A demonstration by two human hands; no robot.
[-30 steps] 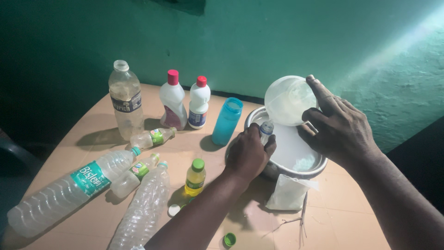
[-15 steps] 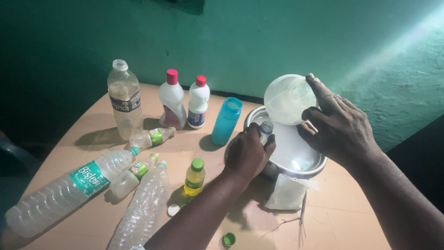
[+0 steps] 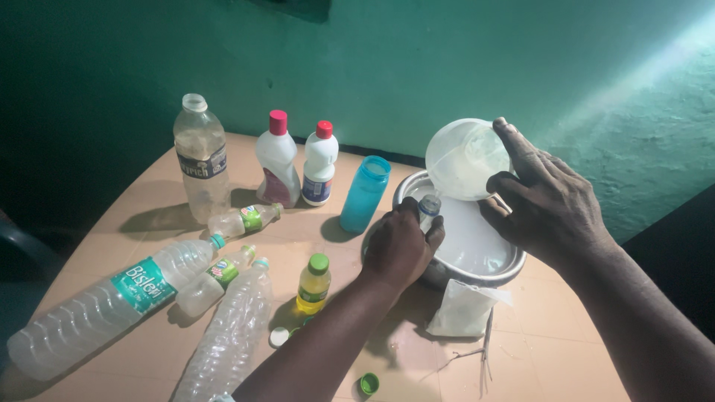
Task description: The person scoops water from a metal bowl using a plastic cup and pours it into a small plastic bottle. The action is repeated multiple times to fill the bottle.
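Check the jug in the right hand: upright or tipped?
Tipped. The right hand tilts the jug, its mouth facing the camera and its lip down at the small bottle.

A blue tumbler stands beside two red-capped white bottles.

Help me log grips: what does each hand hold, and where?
Left hand wraps a small bottle around its body; right hand grips a tilted translucent jug by its side.
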